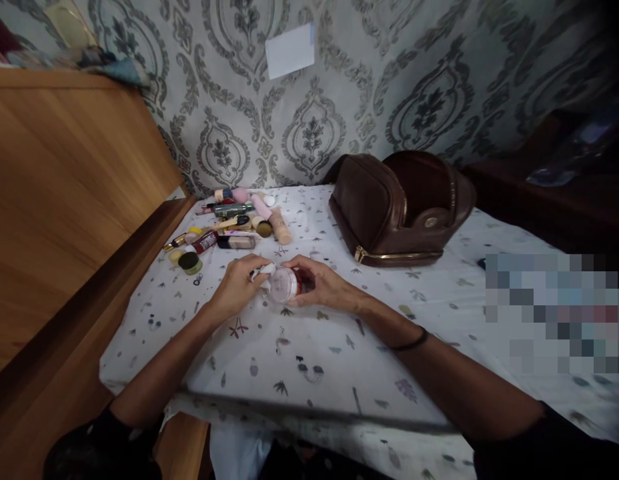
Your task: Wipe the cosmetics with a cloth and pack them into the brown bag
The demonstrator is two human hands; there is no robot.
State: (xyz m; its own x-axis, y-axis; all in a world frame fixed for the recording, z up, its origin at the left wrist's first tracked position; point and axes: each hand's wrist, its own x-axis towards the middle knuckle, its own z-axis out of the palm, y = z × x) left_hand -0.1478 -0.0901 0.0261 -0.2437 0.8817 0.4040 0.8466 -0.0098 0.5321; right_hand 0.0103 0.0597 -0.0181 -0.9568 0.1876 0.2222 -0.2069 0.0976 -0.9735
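My right hand (317,285) is wrapped round a small round jar (283,285) with a pale, clear-looking lid and a reddish body. The jar is tipped on its side, lid facing left, just above the cloth. Pinched in my left hand (242,281) is a crumpled white tissue (262,272), close against the lid's edge. Whether the tissue presses on the lid, I cannot tell. Left of my hands sits a dark green jar (190,263), and behind them lie a foundation bottle (236,242) and a peach tube (279,227).
Several other cosmetics (233,210) lie in a group at the back left. A brown leather bag (374,207) stands unzipped at the back right. The printed tablecloth (309,360) covers the table, with a wooden panel (74,180) along the left and a patterned wall behind.
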